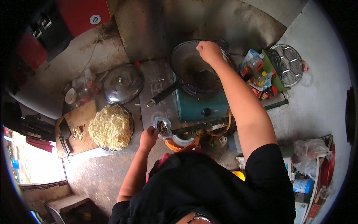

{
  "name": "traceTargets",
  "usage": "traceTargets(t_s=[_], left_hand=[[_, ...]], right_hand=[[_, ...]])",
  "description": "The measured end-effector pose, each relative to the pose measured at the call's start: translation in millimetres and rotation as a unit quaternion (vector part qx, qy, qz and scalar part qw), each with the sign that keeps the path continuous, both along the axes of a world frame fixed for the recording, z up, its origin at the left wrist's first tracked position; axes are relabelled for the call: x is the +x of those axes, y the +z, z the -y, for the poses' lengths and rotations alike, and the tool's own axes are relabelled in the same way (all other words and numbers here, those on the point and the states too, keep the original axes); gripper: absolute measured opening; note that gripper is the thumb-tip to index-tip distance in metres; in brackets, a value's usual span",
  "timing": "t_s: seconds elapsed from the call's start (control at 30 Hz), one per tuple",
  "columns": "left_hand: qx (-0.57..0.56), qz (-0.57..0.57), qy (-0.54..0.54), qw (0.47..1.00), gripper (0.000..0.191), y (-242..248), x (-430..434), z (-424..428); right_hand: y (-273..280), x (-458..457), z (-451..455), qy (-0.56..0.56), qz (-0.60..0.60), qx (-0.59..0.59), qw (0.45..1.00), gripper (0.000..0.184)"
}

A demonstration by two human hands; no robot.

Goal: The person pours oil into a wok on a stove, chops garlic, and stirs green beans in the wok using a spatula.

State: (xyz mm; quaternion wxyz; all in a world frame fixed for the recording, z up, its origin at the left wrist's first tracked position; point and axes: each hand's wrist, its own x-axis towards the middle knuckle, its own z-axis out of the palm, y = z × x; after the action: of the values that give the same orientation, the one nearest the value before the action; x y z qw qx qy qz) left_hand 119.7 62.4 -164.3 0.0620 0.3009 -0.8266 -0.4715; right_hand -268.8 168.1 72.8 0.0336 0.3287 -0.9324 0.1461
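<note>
My left hand grips the edge of a small clear plastic bag holding dark, coarse bits that look like a dried spice. My right hand is over the far side of a dark wok, fingers closed together; nothing shows between them. A little dark liquid, possibly oil, lies in the bottom of the wok. The wok sits on a green gas stove, its black handle pointing toward the left. Part of the wok's right side is hidden behind my right forearm.
Left of the stove are a heap of pale noodles, a domed pot lid and a cutting board with a cleaver and chopped pieces. Several bottles and a perforated steamer plate stand at right.
</note>
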Motion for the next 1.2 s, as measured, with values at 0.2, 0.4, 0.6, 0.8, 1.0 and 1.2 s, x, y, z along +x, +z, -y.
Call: traceTargets(t_s=[0.2, 0.4, 0.6, 0.8, 1.0, 1.2], left_hand=[[0.176, 0.01, 0.031, 0.984, 0.027, 15.2, -4.3, -1.4], [0.218, 0.006, 0.057, 0.974, 0.026, 7.8, -1.6, 2.7], [0.275, 0.022, 0.045, 0.96, 0.027, 16.7, -7.8, 6.1], [-0.036, -0.177, -0.03, 0.983, 0.061, 24.9, 4.0, 13.4], [-0.129, -0.127, -0.287, 0.941, 0.014, 97.2, 6.1, -23.4], [-0.12, -0.143, -0.292, 0.938, 0.022, 153.2, 10.4, -101.2]], right_hand=[[-15.2, 40.4, -25.4, 0.028, -0.381, -0.095, 0.919, 0.02], [-47.6, 211.7, -42.9, 0.107, 0.065, -0.138, 0.983, 0.032], [-184.3, 281.8, -50.3, 0.128, 0.155, -0.007, 0.98, 0.027], [-160.7, 279.7, -78.4, 0.223, 0.108, -0.103, 0.963, 0.011], [-101.2, 272.5, -146.5, 0.251, 0.116, -0.158, 0.948, 0.008], [-68.9, 291.3, -231.9, 0.175, 0.131, -0.228, 0.949, 0.007]])
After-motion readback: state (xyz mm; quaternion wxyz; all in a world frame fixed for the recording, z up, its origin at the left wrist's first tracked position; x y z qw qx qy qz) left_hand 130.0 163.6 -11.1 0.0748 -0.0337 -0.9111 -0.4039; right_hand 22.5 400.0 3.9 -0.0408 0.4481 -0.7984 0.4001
